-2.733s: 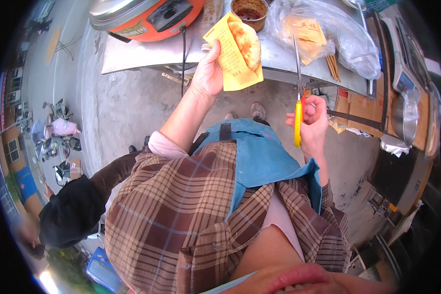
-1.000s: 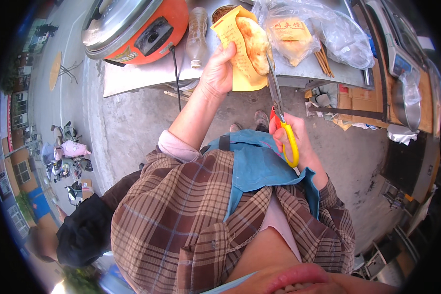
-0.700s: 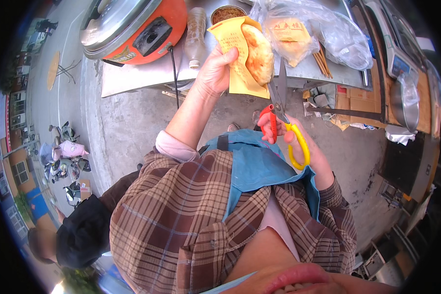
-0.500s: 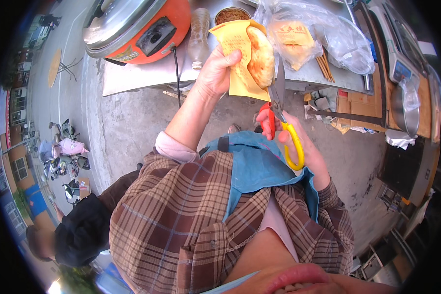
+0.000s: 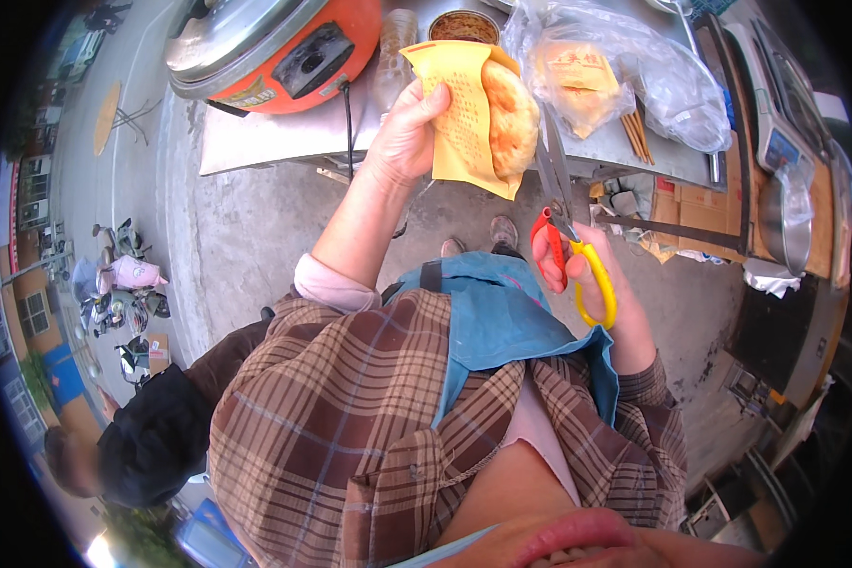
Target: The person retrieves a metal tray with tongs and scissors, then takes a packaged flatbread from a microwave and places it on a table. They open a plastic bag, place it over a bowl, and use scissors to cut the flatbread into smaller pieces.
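My left hand [image 5: 410, 131] grips a yellow paper sleeve [image 5: 459, 123], thumb on its printed face. Out of the sleeve's right side shows a round, browned flatbread [image 5: 512, 118]. My right hand [image 5: 592, 270] is closed round the scissors [image 5: 568, 227], which have one red and one yellow handle. Their metal blades point up and look slightly parted, just right of the flatbread; I see a narrow gap between them and the bread. Both hands are in front of the metal table's [image 5: 284, 140] near edge.
An orange electric cooker [image 5: 298, 62] with a metal lid stands at the table's left. Behind the bread are a cloudy bottle [image 5: 395, 57] and a tin of brown sauce [image 5: 463, 27]. Plastic bags hold more yellow sleeves [image 5: 577, 80]. A person in dark clothes [image 5: 156, 440] is at left.
The scissors have moved right, away from the flatbread's lower edge. My left hand has shifted slightly left and turned the bread a little more toward view.
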A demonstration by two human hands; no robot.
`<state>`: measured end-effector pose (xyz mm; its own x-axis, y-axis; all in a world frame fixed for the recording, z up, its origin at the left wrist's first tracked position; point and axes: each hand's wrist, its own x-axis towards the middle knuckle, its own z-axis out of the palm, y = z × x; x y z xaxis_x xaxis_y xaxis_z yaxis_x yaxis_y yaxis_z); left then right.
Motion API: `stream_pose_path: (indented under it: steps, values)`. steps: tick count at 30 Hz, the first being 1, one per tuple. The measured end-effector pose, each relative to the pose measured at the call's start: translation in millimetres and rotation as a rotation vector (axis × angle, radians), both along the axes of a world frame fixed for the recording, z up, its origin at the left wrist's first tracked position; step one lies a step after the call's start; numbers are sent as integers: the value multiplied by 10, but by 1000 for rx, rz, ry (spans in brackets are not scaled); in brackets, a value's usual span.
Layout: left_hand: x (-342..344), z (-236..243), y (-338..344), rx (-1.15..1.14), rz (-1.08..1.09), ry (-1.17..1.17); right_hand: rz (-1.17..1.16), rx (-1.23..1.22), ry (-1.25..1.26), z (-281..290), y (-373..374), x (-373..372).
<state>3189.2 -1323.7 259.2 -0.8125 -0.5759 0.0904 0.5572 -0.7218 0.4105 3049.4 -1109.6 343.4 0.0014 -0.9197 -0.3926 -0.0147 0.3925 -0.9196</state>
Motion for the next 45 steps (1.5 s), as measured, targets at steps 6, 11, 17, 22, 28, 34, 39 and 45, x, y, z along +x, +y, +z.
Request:
stream_pose_path:
  steps: [6, 11, 17, 22, 28, 34, 39, 45]
  values:
    - [-95, 228, -118, -190, -31, -125, 145, 65, -23, 338, -84, -411]
    - [333, -187, 4, -380, -24, -227, 184, 57, 87, -116, 88, -18]
    - [875, -599, -177, -471, -69, -310, 171, 116, 74, -617, 47, 539]
    - [660, -300, -698, -304, -69, -272, 158, 172, 36, -102, -495, 202]
    - [574, -279, -866, -240, -97, -245, 165, 201, -4, 14, -775, 142]
    - [676, -355, -748, -459, -112, -441, 249, 215, 56, -131, -705, 80]
    - [732, -225, -715, -514, -125, -580, 300, 276, 224, -98, -814, 65]
    - [946, -474, -800, -391, -12, -680, 212, 377, 179, -255, -956, 34]
